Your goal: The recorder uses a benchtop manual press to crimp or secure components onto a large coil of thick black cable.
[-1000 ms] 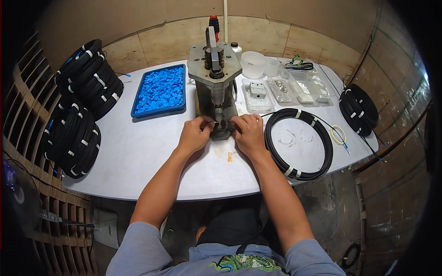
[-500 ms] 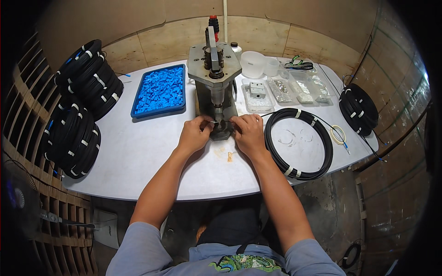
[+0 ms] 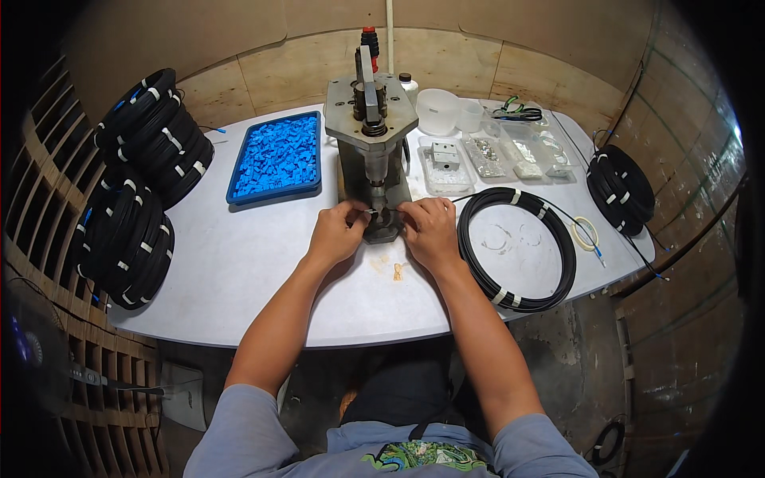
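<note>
A metal bench press (image 3: 371, 106) stands in the middle of the table, with its ram above a small base. To the left of its ram, my left hand (image 3: 338, 232) pinches a small silvery piece, too small to name for sure. Across from it, my right hand (image 3: 431, 229) is closed in a pinch on the end of a thin black cable. That cable runs from a big black cable coil (image 3: 569, 263) lying flat at the right, bound with white tape. Where the silvery piece and the cable end meet under the ram is too small to make out.
A dark blue tray (image 3: 233, 197) of small blue parts lies left of the press. Taped black cable coils (image 3: 127, 247) are stacked at the far left; another stack (image 3: 621, 191) stands right. Clear plastic boxes (image 3: 448, 185), tubs (image 3: 437, 111) and a tape roll (image 3: 586, 233) sit on the right.
</note>
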A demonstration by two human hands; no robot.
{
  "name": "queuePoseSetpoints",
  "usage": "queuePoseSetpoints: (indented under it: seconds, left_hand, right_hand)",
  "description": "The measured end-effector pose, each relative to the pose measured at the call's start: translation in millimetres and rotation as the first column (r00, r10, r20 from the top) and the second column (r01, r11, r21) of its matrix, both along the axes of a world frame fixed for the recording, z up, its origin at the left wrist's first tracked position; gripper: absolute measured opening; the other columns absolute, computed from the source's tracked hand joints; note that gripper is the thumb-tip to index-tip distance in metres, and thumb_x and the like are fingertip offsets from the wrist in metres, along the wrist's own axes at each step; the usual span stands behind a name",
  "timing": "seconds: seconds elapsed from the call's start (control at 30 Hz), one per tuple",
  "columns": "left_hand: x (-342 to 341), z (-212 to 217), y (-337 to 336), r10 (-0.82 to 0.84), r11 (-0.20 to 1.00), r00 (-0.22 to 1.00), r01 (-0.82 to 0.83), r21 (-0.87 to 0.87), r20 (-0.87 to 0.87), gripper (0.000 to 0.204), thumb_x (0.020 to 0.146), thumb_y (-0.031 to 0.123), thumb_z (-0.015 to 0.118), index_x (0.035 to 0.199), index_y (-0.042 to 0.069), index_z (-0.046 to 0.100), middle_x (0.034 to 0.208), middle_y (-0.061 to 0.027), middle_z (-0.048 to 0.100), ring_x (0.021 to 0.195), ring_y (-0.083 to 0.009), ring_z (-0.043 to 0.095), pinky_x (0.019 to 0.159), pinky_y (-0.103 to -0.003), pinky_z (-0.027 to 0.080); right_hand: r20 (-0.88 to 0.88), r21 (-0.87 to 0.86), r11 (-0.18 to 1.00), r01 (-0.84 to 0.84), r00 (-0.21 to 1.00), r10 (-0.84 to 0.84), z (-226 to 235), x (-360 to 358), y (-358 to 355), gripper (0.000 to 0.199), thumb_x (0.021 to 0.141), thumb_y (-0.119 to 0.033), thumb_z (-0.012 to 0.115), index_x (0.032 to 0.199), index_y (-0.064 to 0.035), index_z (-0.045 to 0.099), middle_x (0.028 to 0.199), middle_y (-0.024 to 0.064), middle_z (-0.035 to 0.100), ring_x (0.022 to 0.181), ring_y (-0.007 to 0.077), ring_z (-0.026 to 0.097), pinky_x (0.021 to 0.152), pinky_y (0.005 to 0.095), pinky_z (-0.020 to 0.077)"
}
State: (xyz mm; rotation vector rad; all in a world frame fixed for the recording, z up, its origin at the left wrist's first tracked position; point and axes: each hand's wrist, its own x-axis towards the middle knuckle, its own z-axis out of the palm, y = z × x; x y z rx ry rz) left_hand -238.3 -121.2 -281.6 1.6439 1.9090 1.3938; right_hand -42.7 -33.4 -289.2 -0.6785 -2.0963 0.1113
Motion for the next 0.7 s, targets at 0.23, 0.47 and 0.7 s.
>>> queuePoseSetpoints:
  seconds: [0.23, 0.47, 0.7]
  left_hand:
    - [1.1, 2.6, -0.7, -0.004, 1.000, 1.000, 0.004, -0.011, 0.003, 0.022, 0.091, 0.012, 0.069, 0.106, -0.004, 0.072, 0.086, -0.0155, 0.078, 0.080, -0.0205, 0.076, 0.076, -0.033, 0.059]
    - [0.0, 1.4, -0.4, -0.011, 1.000, 1.000, 0.011, -0.006, 0.000, 0.022, 0.089, 0.010, 0.066, 0.105, -0.004, 0.072, 0.087, -0.0143, 0.078, 0.081, -0.0203, 0.076, 0.077, -0.033, 0.059]
    - [1.2, 3.2, 0.1, -0.005, 1.000, 1.000, 0.006, -0.016, 0.012, 0.021, 0.089, 0.012, 0.068, 0.104, -0.003, 0.072, 0.085, -0.0137, 0.078, 0.080, -0.0199, 0.076, 0.076, -0.033, 0.058]
  right_hand:
    - [0.007, 0.004, 1.000, 0.015, 1.000, -0.015, -0.5, -0.7, 0.7, 0.025, 0.079, -0.010, 0.077, 0.103, -0.0150, 0.074, 0.094, 0.0031, 0.067, 0.100, 0.0246, 0.063, 0.103, 0.0462, 0.0388]
    - [0.022, -0.002, 1.000, 0.016, 1.000, -0.016, 0.2, -0.2, -0.2, 0.024, 0.080, -0.010, 0.075, 0.104, -0.0149, 0.074, 0.094, 0.0032, 0.067, 0.100, 0.0247, 0.063, 0.104, 0.0470, 0.0385]
    - [0.025, -0.011, 1.000, 0.013, 1.000, -0.013, 0.0, -0.2, 0.5, 0.024, 0.081, -0.009, 0.075, 0.104, -0.0151, 0.074, 0.095, 0.0034, 0.067, 0.101, 0.0243, 0.063, 0.104, 0.0473, 0.0382]
